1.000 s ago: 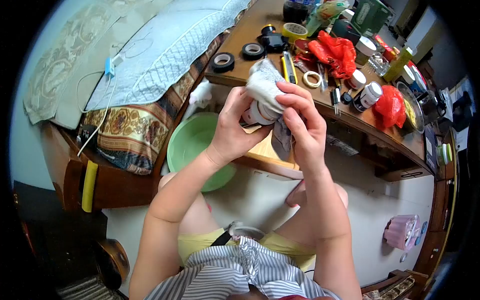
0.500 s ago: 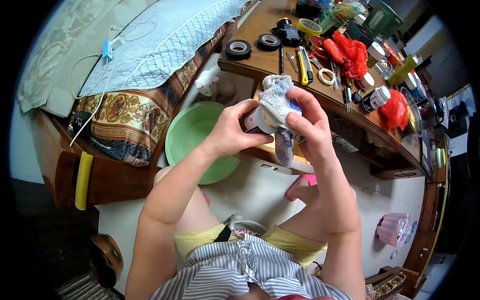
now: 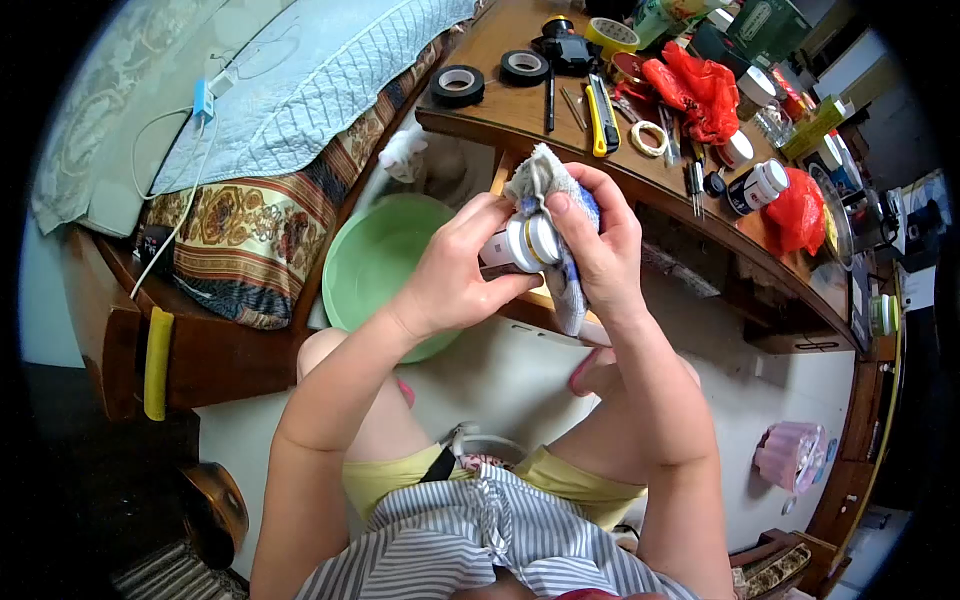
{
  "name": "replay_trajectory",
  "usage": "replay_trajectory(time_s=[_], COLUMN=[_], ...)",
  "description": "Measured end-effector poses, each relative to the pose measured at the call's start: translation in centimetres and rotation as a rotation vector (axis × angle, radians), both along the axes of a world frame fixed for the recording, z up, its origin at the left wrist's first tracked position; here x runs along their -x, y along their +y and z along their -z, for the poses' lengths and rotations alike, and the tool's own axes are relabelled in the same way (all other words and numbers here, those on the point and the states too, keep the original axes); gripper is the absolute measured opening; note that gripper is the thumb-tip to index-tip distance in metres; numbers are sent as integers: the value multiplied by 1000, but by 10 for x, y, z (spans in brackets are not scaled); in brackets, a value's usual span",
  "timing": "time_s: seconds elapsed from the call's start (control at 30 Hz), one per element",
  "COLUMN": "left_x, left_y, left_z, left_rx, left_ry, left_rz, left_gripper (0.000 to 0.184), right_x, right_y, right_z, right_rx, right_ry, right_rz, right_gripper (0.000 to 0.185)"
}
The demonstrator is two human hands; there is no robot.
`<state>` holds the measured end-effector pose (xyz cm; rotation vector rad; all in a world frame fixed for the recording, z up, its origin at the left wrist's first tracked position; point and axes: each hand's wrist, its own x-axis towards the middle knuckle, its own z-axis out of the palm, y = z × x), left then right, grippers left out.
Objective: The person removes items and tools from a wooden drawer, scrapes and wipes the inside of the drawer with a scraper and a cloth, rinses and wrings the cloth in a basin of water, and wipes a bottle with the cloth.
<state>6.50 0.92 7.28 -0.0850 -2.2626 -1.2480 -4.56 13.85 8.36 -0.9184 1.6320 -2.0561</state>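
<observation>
Between my hands is a small bottle point(image 3: 527, 246) with a white cap and a gold ring, lying tilted with its cap toward the right. My left hand point(image 3: 462, 262) grips its dark body from the left, fingers above and thumb below. In my right hand point(image 3: 603, 232) is a bunched grey-white cloth point(image 3: 552, 200) with blue patches, pressed close to the cap side of the bottle. The cloth's lower end hangs below my right thumb. Part of the bottle's body is hidden by my left fingers.
A green basin point(image 3: 385, 265) stands on the floor at left, near a white cat point(image 3: 405, 157). The wooden desk point(image 3: 480, 118) ahead holds black tape rolls point(image 3: 458, 85), a yellow utility knife point(image 3: 602, 115), red plastic bags point(image 3: 700, 95) and another bottle point(image 3: 757, 187). A partly covered drawer sits beneath my hands.
The cloth has come off the top of the bottle to its right side, so the white cap now shows. My right hand has turned slightly; my left hand still grips the bottle.
</observation>
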Motion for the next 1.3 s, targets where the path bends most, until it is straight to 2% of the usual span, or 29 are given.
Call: replay_trajectory(time_s=[0.07,0.1,0.13,0.17,0.2,0.3,0.37,0.4,0.43,0.5,0.57,0.63,0.67,0.7,0.77,0.83,0.87,0.97,1.0,1.1,1.13,1.23,1.3], left_x=[0,2,4,5,4,4,7,10,13,6,5,8,4,1,3,9,12,22,23,18,16,17,15], left_y=[-3,0,5,5,-3,-6,-8,-6,3,16,23,22,18,19,17,11,5,5,3,3,5,8,0], left_z=[3,5,7,9,10,9,18,18,18,16,10,4,5,3,7,11,17,25,23,11,7,18,25], left_rx=[-55,-450,-845,-1242,-1311,-1574,-1578,-1581,-1569,-1486,-1336,-1213,-1232,-1184,-1295,-1277,-1180,-1008,-989,-1227,-1227,-1050,-1155], left_ry=[-72,-72,-73,-73,-88,-93,-41,-19,32,20,83,112,81,42,-22,0,-9,56,73,72,81,-12,-133], left_rz=[67,185,302,415,537,463,421,404,324,309,280,290,369,421,471,379,330,17,-27,213,266,157,211], left_gripper=[52,51,49,47,46,48,48,48,48,48,52,57,60,59,60,62,59,58,53,47,45,49,50], right_x=[11,16,24,24,21,7,-6,-10,-8,-24,-22,-14,-7,2,-4,-12,-12,-16,-12,-13,-14,-20,-13], right_y=[-3,-2,6,7,7,8,11,13,6,-3,-12,-11,-9,-9,-16,-20,-21,-17,-14,-14,-14,-11,-13], right_z=[-1,0,3,6,4,-7,-5,0,5,13,20,18,17,31,40,34,37,32,29,26,27,25,32], right_rx=[31,50,69,107,145,235,171,89,73,-71,52,-33,-118,-60,105,101,106,94,41,16,-8,-34,-64], right_ry=[-205,-310,-506,-559,-511,-287,54,338,822,1121,873,594,441,241,-13,-29,44,118,309,448,535,708,443], right_rz=[-17,-26,-167,-149,-70,103,192,225,315,331,384,338,253,83,6,83,134,246,320,359,377,411,344], right_gripper=[34,33,31,32,34,42,47,50,47,46,39,35,34,34,34,33,33,35,37,37,37,36,34])
